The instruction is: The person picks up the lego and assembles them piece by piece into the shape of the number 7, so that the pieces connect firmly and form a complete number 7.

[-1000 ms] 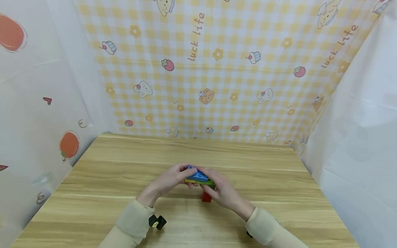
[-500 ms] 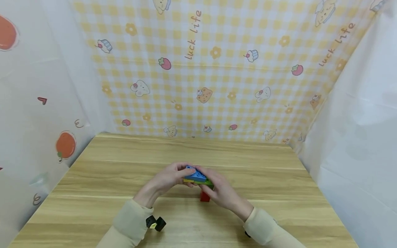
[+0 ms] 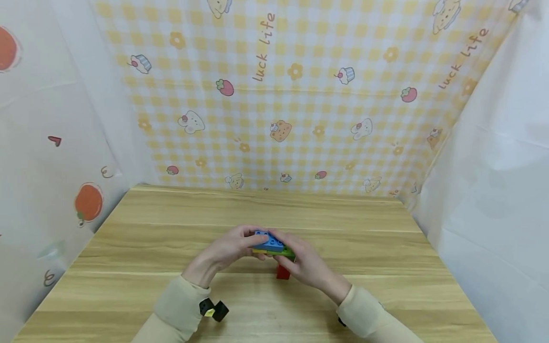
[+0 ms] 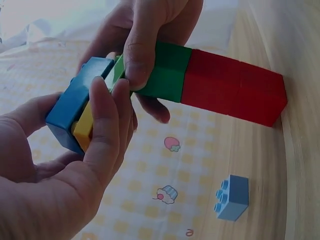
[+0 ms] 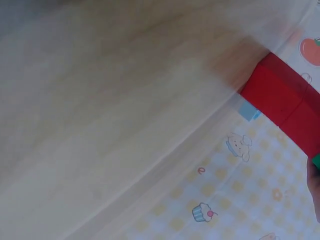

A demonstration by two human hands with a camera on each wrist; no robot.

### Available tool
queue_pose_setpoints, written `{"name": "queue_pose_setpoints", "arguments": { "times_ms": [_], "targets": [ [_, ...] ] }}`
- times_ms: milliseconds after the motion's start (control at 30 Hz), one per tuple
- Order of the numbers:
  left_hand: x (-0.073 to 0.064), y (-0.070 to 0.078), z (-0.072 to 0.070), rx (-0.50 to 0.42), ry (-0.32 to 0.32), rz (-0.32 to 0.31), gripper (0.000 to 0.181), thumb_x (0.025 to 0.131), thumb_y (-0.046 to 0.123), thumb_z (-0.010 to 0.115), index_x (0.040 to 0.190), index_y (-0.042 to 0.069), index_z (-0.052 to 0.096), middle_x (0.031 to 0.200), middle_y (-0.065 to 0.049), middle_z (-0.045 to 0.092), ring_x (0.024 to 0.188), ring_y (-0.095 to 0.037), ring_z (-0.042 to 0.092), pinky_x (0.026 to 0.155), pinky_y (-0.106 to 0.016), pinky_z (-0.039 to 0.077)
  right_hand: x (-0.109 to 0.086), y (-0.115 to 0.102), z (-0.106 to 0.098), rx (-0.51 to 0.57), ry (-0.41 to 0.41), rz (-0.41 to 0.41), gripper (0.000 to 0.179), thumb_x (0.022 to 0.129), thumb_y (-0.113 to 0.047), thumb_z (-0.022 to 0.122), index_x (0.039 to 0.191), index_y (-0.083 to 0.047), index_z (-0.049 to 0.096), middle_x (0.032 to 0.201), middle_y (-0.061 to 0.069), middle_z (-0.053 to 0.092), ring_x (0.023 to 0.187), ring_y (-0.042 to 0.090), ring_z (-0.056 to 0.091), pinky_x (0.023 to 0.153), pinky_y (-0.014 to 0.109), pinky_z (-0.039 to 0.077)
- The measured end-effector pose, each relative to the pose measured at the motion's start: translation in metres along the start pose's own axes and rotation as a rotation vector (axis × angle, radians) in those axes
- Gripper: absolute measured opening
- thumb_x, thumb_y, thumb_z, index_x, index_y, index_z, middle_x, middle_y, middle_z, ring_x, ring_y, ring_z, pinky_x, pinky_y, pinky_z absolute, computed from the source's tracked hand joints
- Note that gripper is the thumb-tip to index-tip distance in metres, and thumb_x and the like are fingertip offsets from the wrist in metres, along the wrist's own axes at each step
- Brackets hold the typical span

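A tower of toy building bricks stands on the table between both hands. Two red bricks (image 4: 212,82) form its foot, with a green brick (image 4: 167,72) above them. Over that lie a thin light-green piece (image 4: 117,70) and a yellow piece (image 4: 85,127), side by side under a long blue brick (image 3: 274,245). My left hand (image 3: 229,247) grips the blue brick and the yellow piece, thumb on top and fingers below. From the other side my right hand (image 3: 310,262) holds the green brick and the light-green piece. Its palm hides part of the tower.
A separate light-blue brick (image 4: 234,197) lies on the wooden table (image 3: 171,209) behind the tower. A patterned checked curtain (image 3: 300,105) closes off the back, and white sheets (image 3: 484,157) hang at both sides. Black wrist devices (image 3: 214,309) show at the cuffs.
The head view has shifted slightly, so the scene slides a little left. Both hands keep their hold on the bricks, with hardly any movement.
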State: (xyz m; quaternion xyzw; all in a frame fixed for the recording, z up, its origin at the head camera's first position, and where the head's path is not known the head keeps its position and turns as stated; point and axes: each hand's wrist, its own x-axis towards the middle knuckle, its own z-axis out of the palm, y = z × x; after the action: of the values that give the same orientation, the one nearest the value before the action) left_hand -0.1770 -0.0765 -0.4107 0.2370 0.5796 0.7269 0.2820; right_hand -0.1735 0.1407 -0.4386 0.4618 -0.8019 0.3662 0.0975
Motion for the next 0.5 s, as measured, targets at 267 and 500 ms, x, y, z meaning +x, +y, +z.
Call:
{"name": "queue_pose_setpoints", "arguments": {
  "times_ms": [267, 500],
  "targets": [
    [-0.0003, -0.0004, 0.0003, -0.007, 0.001, -0.004, 0.035, 0.09, 0.015, 0.05, 0.119, -0.006, 0.047, 0.108, -0.022, 0.051, 0.095, -0.03, 0.053, 0.078, -0.042, 0.045, 0.0005, -0.0018, -0.0019, -0.016, -0.006, -0.047, 0.06, 0.083, -0.007, 0.059, 0.136, -0.01, 0.03, 0.131, 0.0, 0.042, 0.11, 0.016, 0.047, 0.083, 0.032, 0.043],
    [-0.0014, 0.0001, 0.0001, -0.012, -0.01, 0.008, 0.035, 0.09, 0.011, 0.049, 0.12, -0.008, 0.044, 0.108, -0.023, 0.051, 0.095, -0.031, 0.053, 0.078, -0.045, 0.044, 0.001, -0.0033, -0.0018, -0.02, -0.004, -0.041, 0.059, 0.084, -0.008, 0.059, 0.136, -0.012, 0.032, 0.132, -0.003, 0.039, 0.112, 0.015, 0.045, 0.084, 0.031, 0.042]
  ]
}}
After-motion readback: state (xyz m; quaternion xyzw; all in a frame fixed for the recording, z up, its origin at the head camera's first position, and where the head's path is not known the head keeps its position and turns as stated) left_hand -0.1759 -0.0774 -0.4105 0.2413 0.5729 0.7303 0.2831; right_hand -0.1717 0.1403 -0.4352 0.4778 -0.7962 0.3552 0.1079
